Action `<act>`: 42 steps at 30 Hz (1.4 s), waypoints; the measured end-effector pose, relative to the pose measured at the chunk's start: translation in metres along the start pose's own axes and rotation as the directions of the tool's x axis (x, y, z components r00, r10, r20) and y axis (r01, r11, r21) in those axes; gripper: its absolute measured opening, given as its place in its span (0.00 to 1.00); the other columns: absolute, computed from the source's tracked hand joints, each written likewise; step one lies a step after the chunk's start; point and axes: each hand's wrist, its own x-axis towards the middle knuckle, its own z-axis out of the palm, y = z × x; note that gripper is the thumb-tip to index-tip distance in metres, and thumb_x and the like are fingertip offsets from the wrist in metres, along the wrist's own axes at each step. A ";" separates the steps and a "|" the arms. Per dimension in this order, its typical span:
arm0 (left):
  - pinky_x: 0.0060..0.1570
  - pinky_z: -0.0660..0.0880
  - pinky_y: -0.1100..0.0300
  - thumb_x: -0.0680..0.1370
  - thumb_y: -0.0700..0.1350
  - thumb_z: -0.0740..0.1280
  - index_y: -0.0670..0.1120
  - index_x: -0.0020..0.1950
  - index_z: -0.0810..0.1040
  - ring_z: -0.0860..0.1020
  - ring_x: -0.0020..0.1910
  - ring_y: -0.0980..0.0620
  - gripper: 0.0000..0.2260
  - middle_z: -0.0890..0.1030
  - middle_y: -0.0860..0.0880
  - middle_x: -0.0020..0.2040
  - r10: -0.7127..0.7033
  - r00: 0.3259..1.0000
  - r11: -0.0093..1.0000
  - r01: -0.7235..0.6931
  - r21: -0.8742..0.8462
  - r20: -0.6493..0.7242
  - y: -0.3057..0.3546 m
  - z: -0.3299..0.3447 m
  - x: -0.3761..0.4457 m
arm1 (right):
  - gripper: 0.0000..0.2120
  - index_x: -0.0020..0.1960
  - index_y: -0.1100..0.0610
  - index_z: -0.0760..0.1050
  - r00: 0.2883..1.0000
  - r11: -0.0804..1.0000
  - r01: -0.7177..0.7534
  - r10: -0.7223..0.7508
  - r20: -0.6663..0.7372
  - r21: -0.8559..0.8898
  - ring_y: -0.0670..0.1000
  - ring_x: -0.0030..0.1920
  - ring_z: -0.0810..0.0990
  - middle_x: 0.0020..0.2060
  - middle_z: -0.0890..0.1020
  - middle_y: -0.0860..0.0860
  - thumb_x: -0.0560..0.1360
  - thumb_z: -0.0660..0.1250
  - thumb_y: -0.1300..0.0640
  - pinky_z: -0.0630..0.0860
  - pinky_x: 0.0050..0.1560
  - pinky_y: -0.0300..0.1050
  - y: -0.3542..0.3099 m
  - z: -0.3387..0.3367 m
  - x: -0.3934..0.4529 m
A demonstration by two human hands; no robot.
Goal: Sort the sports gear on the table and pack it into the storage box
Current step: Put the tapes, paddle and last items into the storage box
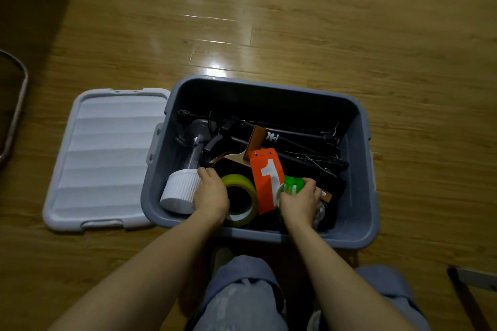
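**Both hands in the box, gear going in**

Nearest the camera: knees in light blue trousers showing at the bottom edge, both bare forearms reaching forward into the storage box.

Left hand is sitting at the near-left of the box, fingers curled over the roll of yellow-green tape, gripping its left rim. The knuckles are lying just beside the white ribbed cap of a clear bottle lying on its side.

Right hand is clamping fingers round a green and white item; can't tell what it is. Touching it on the left, an orange card with a white "1" is leaning tilted.

Further in: a table tennis paddle is lying under the card, wooden handle pointing away. Behind it, a bundle of black rods and clamps is running across the far half of the box.

The box is standing on a wooden floor. Its pale lid is lying flat, touching the box's left side.
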 end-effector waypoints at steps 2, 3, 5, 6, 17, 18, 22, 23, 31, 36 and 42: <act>0.46 0.73 0.62 0.79 0.39 0.61 0.31 0.70 0.56 0.73 0.59 0.42 0.24 0.59 0.35 0.69 -0.022 1.000 0.992 0.022 -0.124 -0.004 0.001 0.003 0.000 | 0.21 0.64 0.59 0.65 0.999 1.000 -0.030 0.030 0.011 -0.011 0.60 0.64 0.69 0.65 0.65 0.57 0.73 0.68 0.60 0.69 0.61 0.54 0.004 -0.004 0.002; 0.50 0.72 0.61 0.80 0.40 0.58 0.31 0.70 0.58 0.71 0.60 0.41 0.22 0.62 0.34 0.67 -0.042 0.999 0.986 0.043 -0.160 0.013 0.002 0.004 0.000 | 0.23 0.64 0.60 0.65 0.998 0.998 -0.051 0.052 0.021 -0.021 0.60 0.64 0.70 0.65 0.66 0.57 0.73 0.69 0.58 0.70 0.61 0.54 0.006 -0.006 0.002; 0.49 0.68 0.65 0.80 0.38 0.55 0.32 0.67 0.63 0.71 0.51 0.45 0.17 0.66 0.34 0.64 -0.070 0.997 0.991 0.074 -0.116 0.038 0.004 0.007 -0.005 | 0.28 0.65 0.60 0.64 0.995 0.996 -0.077 0.079 0.053 -0.035 0.60 0.64 0.71 0.65 0.70 0.58 0.71 0.72 0.53 0.71 0.60 0.55 0.011 -0.008 0.001; 0.42 0.65 0.68 0.79 0.36 0.56 0.34 0.67 0.64 0.69 0.42 0.50 0.16 0.67 0.35 0.63 -0.082 0.996 0.979 0.089 -0.182 0.044 0.006 0.001 -0.004 | 0.30 0.66 0.59 0.63 0.996 0.996 -0.058 0.062 0.068 -0.061 0.60 0.64 0.72 0.65 0.71 0.58 0.71 0.72 0.51 0.71 0.59 0.55 0.011 -0.008 0.000; 0.46 0.71 0.55 0.76 0.34 0.64 0.35 0.65 0.65 0.77 0.53 0.39 0.18 0.62 0.38 0.68 0.060 0.996 0.998 -0.060 0.006 0.063 -0.002 0.008 0.016 | 0.23 0.69 0.49 0.67 0.982 0.968 0.078 -0.034 0.188 -0.236 0.62 0.62 0.71 0.68 0.61 0.55 0.75 0.66 0.51 0.72 0.60 0.55 0.009 0.011 0.011; 0.46 0.72 0.54 0.76 0.35 0.65 0.35 0.64 0.65 0.77 0.53 0.39 0.18 0.61 0.38 0.68 0.069 0.997 0.998 -0.069 -0.007 0.043 -0.002 0.009 0.020 | 0.22 0.68 0.49 0.68 0.983 0.966 0.087 -0.044 0.178 -0.244 0.63 0.62 0.71 0.68 0.61 0.56 0.76 0.66 0.50 0.71 0.62 0.56 0.009 0.013 0.014; 0.45 0.71 0.51 0.77 0.34 0.63 0.36 0.64 0.64 0.76 0.54 0.38 0.17 0.62 0.38 0.68 0.053 0.996 0.998 -0.054 0.010 0.078 -0.005 0.011 0.019 | 0.21 0.67 0.47 0.68 0.982 0.961 0.010 0.042 0.183 -0.275 0.66 0.65 0.63 0.71 0.55 0.57 0.75 0.65 0.47 0.65 0.66 0.58 0.005 0.020 0.011; 0.45 0.71 0.51 0.77 0.35 0.63 0.36 0.66 0.63 0.76 0.55 0.39 0.18 0.62 0.39 0.68 0.063 0.994 0.996 -0.069 0.053 0.093 -0.005 0.011 0.018 | 0.23 0.68 0.46 0.67 0.981 0.960 0.006 0.050 0.189 -0.281 0.66 0.66 0.61 0.71 0.53 0.57 0.74 0.66 0.47 0.64 0.67 0.58 0.002 0.021 0.009; 0.51 0.71 0.49 0.76 0.43 0.65 0.37 0.71 0.58 0.73 0.62 0.39 0.27 0.54 0.42 0.74 0.030 0.971 0.996 -0.050 0.079 0.236 -0.008 -0.009 0.000 | 0.34 0.74 0.44 0.55 0.986 0.928 0.105 -0.052 0.155 -0.357 0.61 0.65 0.58 0.67 0.55 0.55 0.72 0.65 0.50 0.60 0.69 0.55 -0.013 0.015 -0.007; 0.48 0.69 0.51 0.78 0.42 0.60 0.39 0.65 0.66 0.72 0.59 0.39 0.16 0.67 0.41 0.65 0.074 0.994 0.981 -0.057 -0.183 0.083 -0.004 -0.032 -0.012 | 0.28 0.71 0.49 0.61 0.954 0.929 0.298 -0.282 0.104 -0.219 0.55 0.58 0.62 0.58 0.60 0.53 0.73 0.65 0.57 0.67 0.59 0.48 -0.025 0.013 -0.025; 0.45 0.70 0.56 0.78 0.41 0.61 0.41 0.54 0.73 0.75 0.51 0.43 0.07 0.78 0.40 0.54 0.005 1.000 0.796 0.009 -0.605 0.021 -0.012 -0.061 -0.013 | 0.15 0.61 0.56 0.69 0.902 0.903 0.429 -0.427 0.067 -0.019 0.51 0.59 0.65 0.57 0.66 0.52 0.74 0.62 0.63 0.64 0.54 0.41 -0.067 0.011 -0.048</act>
